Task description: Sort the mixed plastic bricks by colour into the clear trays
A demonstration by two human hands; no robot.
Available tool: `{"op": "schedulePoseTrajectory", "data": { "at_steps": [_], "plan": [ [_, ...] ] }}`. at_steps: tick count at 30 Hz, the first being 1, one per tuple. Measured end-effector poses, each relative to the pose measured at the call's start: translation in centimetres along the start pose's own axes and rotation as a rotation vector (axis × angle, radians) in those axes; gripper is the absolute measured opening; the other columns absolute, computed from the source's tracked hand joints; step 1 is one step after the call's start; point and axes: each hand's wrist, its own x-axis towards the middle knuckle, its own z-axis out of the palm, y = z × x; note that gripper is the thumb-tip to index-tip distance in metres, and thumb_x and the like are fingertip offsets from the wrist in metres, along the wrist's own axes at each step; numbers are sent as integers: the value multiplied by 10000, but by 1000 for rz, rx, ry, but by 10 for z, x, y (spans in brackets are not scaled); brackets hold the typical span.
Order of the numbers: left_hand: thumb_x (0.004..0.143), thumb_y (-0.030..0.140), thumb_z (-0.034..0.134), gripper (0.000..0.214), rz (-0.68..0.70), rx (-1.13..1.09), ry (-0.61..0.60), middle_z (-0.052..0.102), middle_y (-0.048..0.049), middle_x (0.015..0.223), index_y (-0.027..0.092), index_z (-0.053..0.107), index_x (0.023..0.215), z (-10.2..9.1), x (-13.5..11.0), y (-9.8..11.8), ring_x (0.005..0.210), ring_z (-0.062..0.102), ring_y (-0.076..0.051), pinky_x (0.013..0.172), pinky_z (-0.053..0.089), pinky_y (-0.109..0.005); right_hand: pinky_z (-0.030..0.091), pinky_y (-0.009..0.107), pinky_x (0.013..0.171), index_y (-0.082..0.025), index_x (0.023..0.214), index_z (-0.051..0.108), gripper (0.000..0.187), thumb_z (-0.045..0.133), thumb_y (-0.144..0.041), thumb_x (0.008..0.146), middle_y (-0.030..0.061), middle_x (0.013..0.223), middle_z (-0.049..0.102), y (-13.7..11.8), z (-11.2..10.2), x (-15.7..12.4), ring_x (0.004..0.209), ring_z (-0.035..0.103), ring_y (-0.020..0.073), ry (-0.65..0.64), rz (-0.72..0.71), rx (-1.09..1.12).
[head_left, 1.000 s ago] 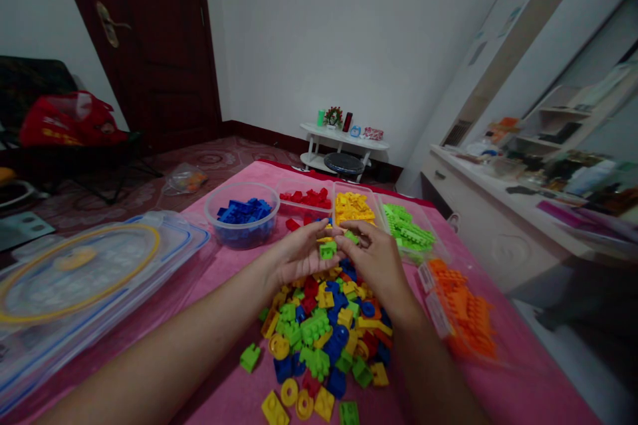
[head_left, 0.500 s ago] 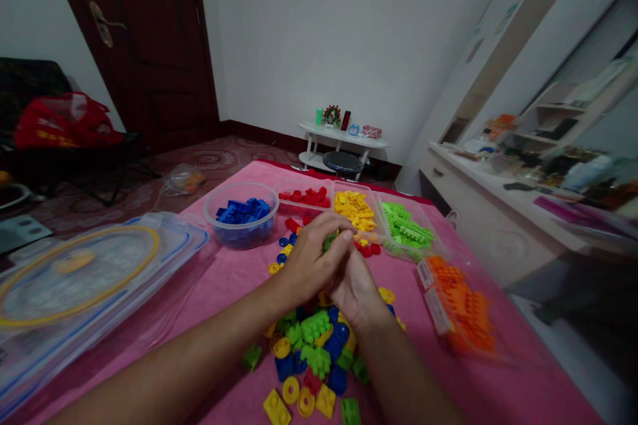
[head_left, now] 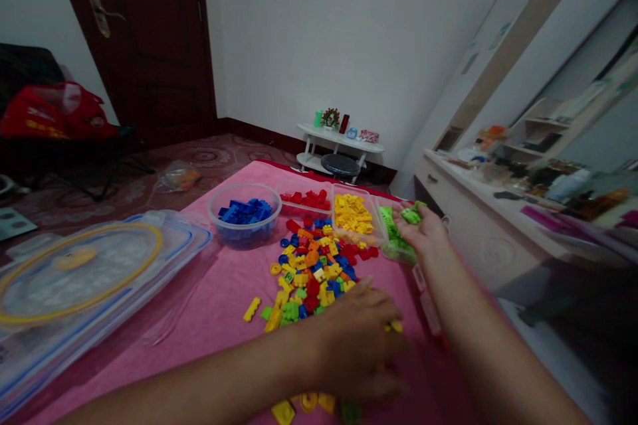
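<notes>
Two hands at a mixed brick pile [head_left: 314, 269] on pink cloth [head_left: 224, 292]. Entry one, right hand [head_left: 423, 234]: fingers cupped around green bricks [head_left: 411, 215], held over the green tray [head_left: 401, 256] beside the yellow tray [head_left: 351, 192]. Entry two, left hand [head_left: 356, 345]: palm down on the pile's near edge, blurred, grip not discernible. Step judged: colour sorting, green load at its tray; release calls for fingers spreading within the tray walls
</notes>
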Motion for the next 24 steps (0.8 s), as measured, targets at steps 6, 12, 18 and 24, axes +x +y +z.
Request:
{"op": "schedulePoseTrajectory", "data": {
  "at_steps": [6,12,18,24],
  "plan": [
    [882,386,460,303,36,174,-159,437,-68,1387,329,631,1127,42,-11,20,1350,283,-328,1039,264,-537,474,336,687,-230,795,578,169,648,-323,673,55,884,629,7,-8,-8,818,581,200,130,77,-219],
    [806,546,499,540,-213,168,-158,354,-119,1453,273,527,1271,27,-10,-8,1363,235,-368,1053,168,-624,462,273,631,-220,933,664,369,692,-345,587,52,1021,663,19,12,-49,894,594,213,-12,42,-269],
    [816,636,420,626,-379,124,-92,312,-73,1489,333,413,1363,12,-17,-55,1359,248,-367,1061,149,-632,474,275,718,-198,892,669,314,694,-341,613,59,1049,665,4,33,-70,973,607,208,-130,-30,-164],
    [827,697,315,663,-426,99,-75,235,-79,1523,314,427,1356,6,-21,-77,1387,198,-334,1087,90,-601,469,274,626,-172,870,662,274,624,-377,693,68,907,684,5,33,-73,711,643,171,-333,-83,-354]
  ]
}}
